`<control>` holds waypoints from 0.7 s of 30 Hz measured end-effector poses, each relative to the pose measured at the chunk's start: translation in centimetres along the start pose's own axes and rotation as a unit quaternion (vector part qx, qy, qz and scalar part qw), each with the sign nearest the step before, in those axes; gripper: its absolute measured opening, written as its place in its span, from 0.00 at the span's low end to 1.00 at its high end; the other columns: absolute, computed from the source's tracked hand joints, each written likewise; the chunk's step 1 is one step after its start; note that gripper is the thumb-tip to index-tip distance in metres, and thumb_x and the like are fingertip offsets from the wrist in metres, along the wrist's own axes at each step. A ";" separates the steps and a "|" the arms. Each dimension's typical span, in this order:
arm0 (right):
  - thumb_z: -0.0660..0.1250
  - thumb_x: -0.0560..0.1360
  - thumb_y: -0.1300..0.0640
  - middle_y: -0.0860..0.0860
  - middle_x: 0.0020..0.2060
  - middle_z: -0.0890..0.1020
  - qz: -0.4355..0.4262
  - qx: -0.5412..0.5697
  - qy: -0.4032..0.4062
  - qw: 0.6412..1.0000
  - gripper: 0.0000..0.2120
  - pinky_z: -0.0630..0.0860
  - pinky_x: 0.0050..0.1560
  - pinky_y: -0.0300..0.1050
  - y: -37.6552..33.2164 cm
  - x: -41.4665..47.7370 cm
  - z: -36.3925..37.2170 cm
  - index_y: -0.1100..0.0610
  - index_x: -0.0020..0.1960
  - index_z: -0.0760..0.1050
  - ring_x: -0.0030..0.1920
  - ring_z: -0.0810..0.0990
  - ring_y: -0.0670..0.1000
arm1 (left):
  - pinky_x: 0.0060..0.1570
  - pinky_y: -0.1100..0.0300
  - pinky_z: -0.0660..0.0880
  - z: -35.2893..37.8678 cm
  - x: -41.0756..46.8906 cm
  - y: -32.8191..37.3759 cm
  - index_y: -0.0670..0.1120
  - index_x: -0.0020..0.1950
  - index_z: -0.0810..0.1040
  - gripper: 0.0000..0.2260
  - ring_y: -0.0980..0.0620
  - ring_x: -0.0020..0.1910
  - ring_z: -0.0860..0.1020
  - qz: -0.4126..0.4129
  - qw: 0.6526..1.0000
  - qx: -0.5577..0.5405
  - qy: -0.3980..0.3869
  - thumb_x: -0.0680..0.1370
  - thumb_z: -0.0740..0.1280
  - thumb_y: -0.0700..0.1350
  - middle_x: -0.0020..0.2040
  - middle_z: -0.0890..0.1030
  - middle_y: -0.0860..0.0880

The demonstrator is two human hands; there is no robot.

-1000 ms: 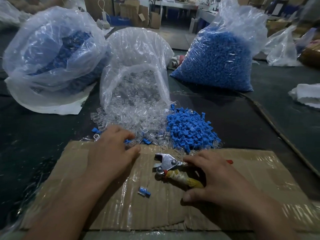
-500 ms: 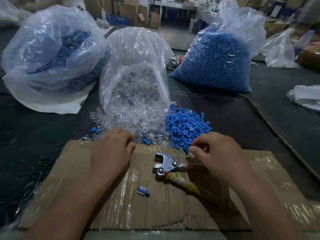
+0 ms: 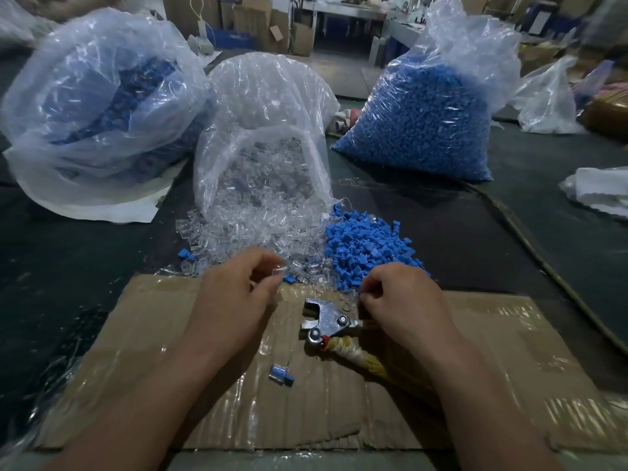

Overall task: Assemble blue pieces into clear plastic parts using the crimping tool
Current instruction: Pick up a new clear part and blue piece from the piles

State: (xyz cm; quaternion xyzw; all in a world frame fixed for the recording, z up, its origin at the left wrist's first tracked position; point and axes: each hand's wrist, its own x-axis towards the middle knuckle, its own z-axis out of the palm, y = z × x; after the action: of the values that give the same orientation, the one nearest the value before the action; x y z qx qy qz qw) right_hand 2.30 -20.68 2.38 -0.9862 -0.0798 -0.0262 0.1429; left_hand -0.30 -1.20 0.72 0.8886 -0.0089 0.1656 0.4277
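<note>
A heap of loose blue pieces [image 3: 368, 248] lies beside a spill of clear plastic parts [image 3: 258, 232] at the far edge of a taped cardboard mat [image 3: 509, 368]. My left hand [image 3: 234, 300] pinches one clear plastic part [image 3: 279, 269] between thumb and fingers. My right hand [image 3: 404, 307] has its fingers curled at the near edge of the blue heap; what is in them is hidden. The crimping tool [image 3: 326, 324], with metal jaws and yellow-wrapped handles, lies on the mat between my hands, partly under my right wrist. One assembled blue-and-clear part [image 3: 281, 375] rests on the mat.
An open bag of clear parts [image 3: 265, 130] stands behind the spill. A full bag of blue pieces [image 3: 424, 120] is at back right, and another bag with blue contents [image 3: 102, 107] at back left. White plastic [image 3: 601, 190] lies at the right edge. The table is dark.
My right hand left the tool's handles, reached to the blue heap and drew back slightly with fingers curled. My left hand lifted off the clear parts holding one.
</note>
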 end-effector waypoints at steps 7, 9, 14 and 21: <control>0.67 0.73 0.55 0.43 0.40 0.75 0.004 0.036 0.022 0.999 0.03 0.67 0.40 0.40 1.0 -0.4 0.0 0.48 0.43 0.77 0.41 0.71 0.44 | 0.38 0.70 0.76 0.0 -0.5 0.5 0.57 0.45 0.76 0.15 0.60 0.41 0.79 -0.061 0.991 -0.118 -0.024 0.72 0.70 0.35 0.42 0.80 0.56; 0.67 0.73 0.56 0.42 0.39 0.73 0.002 0.047 0.043 0.998 0.04 0.66 0.41 0.39 1.4 -0.4 -0.2 0.49 0.45 0.79 0.41 0.70 0.43 | 0.35 0.73 0.74 -0.1 -0.5 0.6 0.55 0.42 0.77 0.14 0.61 0.40 0.80 -0.073 0.984 -0.160 -0.024 0.72 0.69 0.34 0.40 0.81 0.55; 0.67 0.74 0.57 0.43 0.44 0.72 -0.046 0.057 0.029 0.997 0.11 0.65 0.48 0.37 1.1 -0.4 -0.2 0.49 0.56 0.78 0.48 0.70 0.44 | 0.31 0.71 0.75 0.0 -0.5 0.9 0.51 0.41 0.80 0.13 0.54 0.39 0.82 -0.096 0.962 -0.255 -0.030 0.71 0.69 0.32 0.39 0.82 0.48; 0.68 0.73 0.50 0.46 0.49 0.73 -0.034 -0.009 0.006 0.999 0.12 0.66 0.51 0.41 0.8 -0.1 0.3 0.48 0.56 0.77 0.53 0.70 0.48 | 0.32 0.69 0.76 0.0 -0.6 0.9 0.52 0.43 0.80 0.13 0.56 0.34 0.81 -0.095 0.953 -0.283 -0.045 0.69 0.70 0.34 0.39 0.82 0.47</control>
State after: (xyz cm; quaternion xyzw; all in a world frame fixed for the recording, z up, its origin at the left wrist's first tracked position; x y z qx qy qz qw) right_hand 2.30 -21.32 1.84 -0.9840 -0.1122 -0.0372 0.1336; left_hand -1.04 -1.85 1.16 0.7343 0.0103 0.0749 0.6746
